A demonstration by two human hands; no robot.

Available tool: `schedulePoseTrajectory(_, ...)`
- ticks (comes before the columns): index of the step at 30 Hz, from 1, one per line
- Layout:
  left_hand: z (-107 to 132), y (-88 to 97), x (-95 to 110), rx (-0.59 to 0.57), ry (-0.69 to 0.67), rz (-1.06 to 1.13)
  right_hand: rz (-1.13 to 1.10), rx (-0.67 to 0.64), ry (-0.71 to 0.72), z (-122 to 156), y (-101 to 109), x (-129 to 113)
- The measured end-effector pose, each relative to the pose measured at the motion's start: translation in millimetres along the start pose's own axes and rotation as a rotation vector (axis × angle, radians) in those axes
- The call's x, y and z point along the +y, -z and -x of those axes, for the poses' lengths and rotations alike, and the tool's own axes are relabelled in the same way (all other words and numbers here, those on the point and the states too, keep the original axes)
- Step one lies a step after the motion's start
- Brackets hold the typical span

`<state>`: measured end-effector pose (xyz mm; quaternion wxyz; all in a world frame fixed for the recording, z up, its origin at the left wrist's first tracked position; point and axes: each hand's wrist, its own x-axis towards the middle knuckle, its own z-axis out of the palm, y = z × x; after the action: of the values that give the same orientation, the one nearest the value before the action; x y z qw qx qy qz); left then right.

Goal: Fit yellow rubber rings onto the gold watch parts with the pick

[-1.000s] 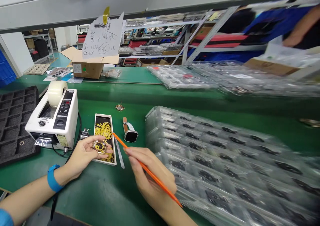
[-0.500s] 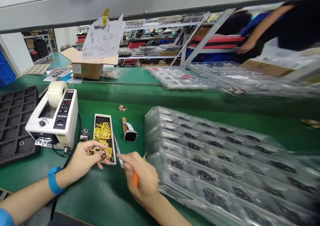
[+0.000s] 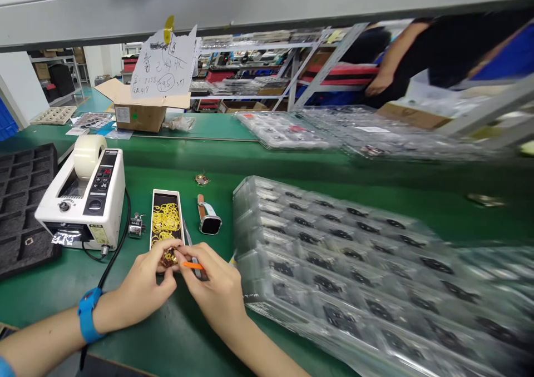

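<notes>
My left hand (image 3: 146,285), with a blue wristband, is closed on a small gold-coloured metal part (image 3: 169,257), perhaps a watch part; fingers hide much of it. My right hand (image 3: 214,282) is closed around a slim orange stick-like tool (image 3: 192,265), mostly hidden in the palm. Its fingertips meet the gold part's right side. Just beyond both hands is a narrow white-rimmed box (image 3: 181,210) of yellow rings (image 3: 166,218). Beside the box a silver strip (image 3: 187,236) shows partly. A watch with a pale strap (image 3: 209,224) lies to the right.
On the left stand a white tape dispenser (image 3: 89,199), a small metal counter (image 3: 136,227) and a black foam tray (image 3: 25,216). Stacked clear plastic trays (image 3: 334,254) fill the right. Another gold part (image 3: 202,179) lies behind the box. Past the shelf beam, a co-worker's arm (image 3: 390,60) shows.
My right hand has moved left to meet my left hand at the gold part. The orange tool has turned, its end now pointing left. The view has shifted slightly right.
</notes>
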<state>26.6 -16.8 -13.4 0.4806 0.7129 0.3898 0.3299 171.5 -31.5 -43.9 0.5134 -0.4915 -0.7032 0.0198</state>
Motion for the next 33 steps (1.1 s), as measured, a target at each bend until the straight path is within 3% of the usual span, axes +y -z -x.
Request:
schedulePoseTrajectory(4,-1,0.4,1,-0.045,-0.031,-0.062,-0.109,-0.027,-0.025,-4,2,-2)
schedulePoseTrajectory(8,-5,3.7,-7,0.004,0.010,-0.039,-0.281,-0.070,-0.047,-10,7,-8)
schedulePoseTrajectory(12,-14,13.9,-19,0.152,0.081,0.051,-0.382,-0.151,-0.271,-11,9,-5)
schedulePoseTrajectory(16,-22,23.9,-20,0.287,0.085,0.223,-0.338,-0.307,-0.474,-10,3,12)
schedulePoseTrajectory(19,-22,25.8,-17,0.303,0.076,0.270,-0.288,-0.365,-0.469,-9,-1,18)
schedulePoseTrajectory(22,-20,24.7,-16,0.271,0.089,0.242,-0.307,-0.379,-0.458,-7,7,5)
schedulePoseTrajectory(25,-20,25.7,-15,0.258,0.105,0.237,-0.344,-0.400,-0.374,-5,29,-20)
schedulePoseTrajectory(28,-22,29.6,-12,0.262,0.149,0.256,-0.188,-0.285,-0.162,-6,64,-24)
schedulePoseTrajectory(31,-24,32.8,-7,0.270,0.194,0.279,0.227,-0.112,-0.024,-23,114,18)
schedulePoseTrajectory(33,-24,34.0,-5,0.268,0.197,0.294,0.654,-0.136,-0.170,-42,153,66)
